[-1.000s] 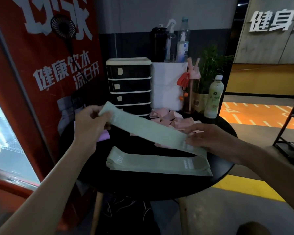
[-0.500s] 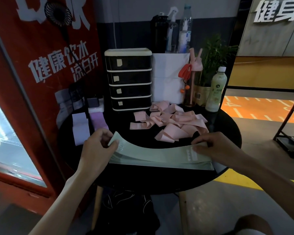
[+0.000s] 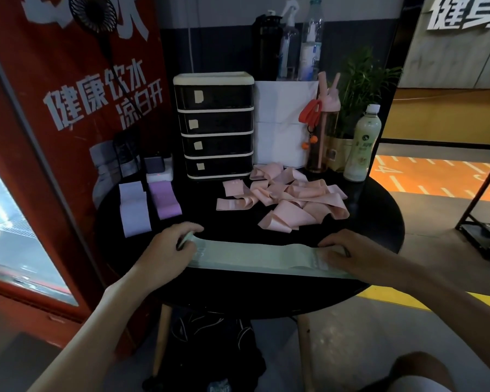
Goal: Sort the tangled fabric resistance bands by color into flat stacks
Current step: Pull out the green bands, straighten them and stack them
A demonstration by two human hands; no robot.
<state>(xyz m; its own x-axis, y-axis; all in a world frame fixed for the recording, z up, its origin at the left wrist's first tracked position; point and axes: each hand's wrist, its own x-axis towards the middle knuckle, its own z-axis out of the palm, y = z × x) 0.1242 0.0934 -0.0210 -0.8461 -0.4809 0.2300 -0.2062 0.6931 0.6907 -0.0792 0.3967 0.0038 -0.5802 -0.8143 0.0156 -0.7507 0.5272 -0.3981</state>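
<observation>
A flat stack of green bands (image 3: 255,257) lies along the near side of the round black table (image 3: 238,295). My left hand (image 3: 169,251) pinches the left end of the top green band. My right hand (image 3: 344,253) presses flat on the stack's right end. A tangled pile of pink bands (image 3: 289,199) sits beyond, right of centre. On the left lie a pale lavender stack (image 3: 133,210) and a purple stack (image 3: 164,200), side by side.
A black drawer unit (image 3: 215,125), a white box (image 3: 283,123), a pink bottle (image 3: 320,137), a potted plant (image 3: 359,80) and a pale drink bottle (image 3: 362,145) line the table's back. A red cabinet (image 3: 40,137) stands at left. A dark bag (image 3: 210,349) lies under the table.
Both hands lowered the stretched green band from mid-air onto the green stack; it now lies flat on top with both hands resting at its ends.
</observation>
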